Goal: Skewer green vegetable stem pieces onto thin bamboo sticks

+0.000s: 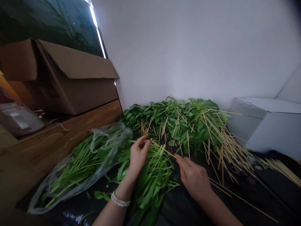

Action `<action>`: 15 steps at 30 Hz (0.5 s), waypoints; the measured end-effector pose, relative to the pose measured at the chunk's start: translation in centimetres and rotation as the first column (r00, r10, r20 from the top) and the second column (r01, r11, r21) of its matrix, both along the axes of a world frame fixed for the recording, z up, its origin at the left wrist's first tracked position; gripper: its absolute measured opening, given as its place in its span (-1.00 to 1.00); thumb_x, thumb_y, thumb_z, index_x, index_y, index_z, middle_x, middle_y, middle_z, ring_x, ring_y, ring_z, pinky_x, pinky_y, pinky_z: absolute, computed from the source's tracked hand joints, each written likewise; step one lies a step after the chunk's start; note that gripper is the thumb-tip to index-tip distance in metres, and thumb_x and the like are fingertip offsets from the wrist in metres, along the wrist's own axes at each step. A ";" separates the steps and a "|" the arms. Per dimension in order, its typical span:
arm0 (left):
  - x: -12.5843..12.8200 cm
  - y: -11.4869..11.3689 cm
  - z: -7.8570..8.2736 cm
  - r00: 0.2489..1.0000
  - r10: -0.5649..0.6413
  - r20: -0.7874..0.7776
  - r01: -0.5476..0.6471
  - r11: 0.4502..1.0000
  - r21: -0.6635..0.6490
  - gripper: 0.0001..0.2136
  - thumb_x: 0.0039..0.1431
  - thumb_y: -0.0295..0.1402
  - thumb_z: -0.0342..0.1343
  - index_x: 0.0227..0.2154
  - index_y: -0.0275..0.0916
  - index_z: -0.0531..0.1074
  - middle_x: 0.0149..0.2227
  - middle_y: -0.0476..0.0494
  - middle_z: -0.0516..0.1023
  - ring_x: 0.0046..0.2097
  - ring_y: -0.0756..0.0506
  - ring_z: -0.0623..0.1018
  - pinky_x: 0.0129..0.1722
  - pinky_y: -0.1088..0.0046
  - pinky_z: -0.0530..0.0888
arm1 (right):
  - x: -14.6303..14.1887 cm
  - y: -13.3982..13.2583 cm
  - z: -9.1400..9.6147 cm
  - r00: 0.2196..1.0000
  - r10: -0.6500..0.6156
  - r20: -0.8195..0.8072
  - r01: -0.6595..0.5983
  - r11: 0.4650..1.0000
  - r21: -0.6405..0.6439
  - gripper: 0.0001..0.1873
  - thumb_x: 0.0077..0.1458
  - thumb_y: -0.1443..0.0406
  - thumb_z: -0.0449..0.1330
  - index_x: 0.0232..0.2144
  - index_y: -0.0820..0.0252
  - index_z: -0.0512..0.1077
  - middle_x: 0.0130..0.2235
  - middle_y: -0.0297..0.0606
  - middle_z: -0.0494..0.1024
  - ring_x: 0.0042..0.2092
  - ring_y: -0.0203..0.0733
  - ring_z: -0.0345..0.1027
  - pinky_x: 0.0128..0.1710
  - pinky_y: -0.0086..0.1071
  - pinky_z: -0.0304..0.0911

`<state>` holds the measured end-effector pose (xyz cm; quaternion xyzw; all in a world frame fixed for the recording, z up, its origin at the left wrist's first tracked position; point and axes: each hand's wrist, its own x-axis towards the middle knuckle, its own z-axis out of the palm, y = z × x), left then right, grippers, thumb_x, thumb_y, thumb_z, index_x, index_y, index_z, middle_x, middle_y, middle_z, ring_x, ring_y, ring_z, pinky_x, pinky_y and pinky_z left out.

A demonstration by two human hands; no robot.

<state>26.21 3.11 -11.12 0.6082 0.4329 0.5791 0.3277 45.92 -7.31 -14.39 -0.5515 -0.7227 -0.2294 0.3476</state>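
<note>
A thin bamboo skewer (168, 152) slants between my two hands, above a loose heap of leafy green stems (154, 180). My right hand (194, 175) pinches its lower right end between thumb and fingers. At the upper left end, the thumb and forefinger of my left hand (138, 153) are closed on it; a small pale green bit shows by these fingertips, too small to make out. Behind both hands lies a long pile of greens (169, 117) with skewers sticking out of it.
Left of my hands, a clear plastic bag (105, 172) holds more greens. An open cardboard box (87, 92) stands on a wooden ledge (103, 114). Many bare skewer ends (231, 147) fan out at right, near a white box (277, 125). Black sheeting (178, 207) covers the work surface.
</note>
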 end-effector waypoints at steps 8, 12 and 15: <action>-0.3 0.2 0.5 0.981 -0.105 0.165 0.135 0.974 -0.183 -0.74 -0.04 -0.22 0.28 -0.32 -0.28 0.62 -0.31 -0.17 0.66 -0.22 -0.15 0.59 -0.09 0.36 0.43 | 0.0 0.0 -0.1 1.000 0.013 -0.012 -0.013 1.000 -0.009 -0.65 0.27 0.39 -0.06 -0.02 0.23 0.43 -0.39 -0.30 0.50 -0.43 -0.33 0.40 -0.42 -0.47 0.20; -0.3 0.1 0.5 0.974 -0.123 0.190 0.163 0.963 -0.214 -0.74 -0.08 -0.22 0.31 -0.34 -0.28 0.63 -0.33 -0.17 0.66 -0.23 -0.14 0.58 -0.07 0.37 0.42 | -0.1 0.0 -0.2 1.000 0.020 -0.015 -0.021 1.000 -0.010 -0.64 0.26 0.41 -0.07 -0.02 0.26 0.44 -0.40 -0.29 0.49 -0.41 -0.34 0.41 -0.40 -0.49 0.22; -0.3 0.1 0.3 0.970 -0.133 0.203 0.180 0.956 -0.232 -0.73 -0.09 -0.21 0.32 -0.35 -0.28 0.63 -0.36 -0.16 0.66 -0.27 -0.12 0.58 -0.12 0.38 0.43 | -0.1 0.0 -0.3 1.000 0.015 -0.002 -0.015 1.000 0.006 -0.64 0.25 0.42 -0.08 -0.02 0.27 0.43 -0.41 -0.28 0.49 -0.42 -0.33 0.41 -0.40 -0.49 0.22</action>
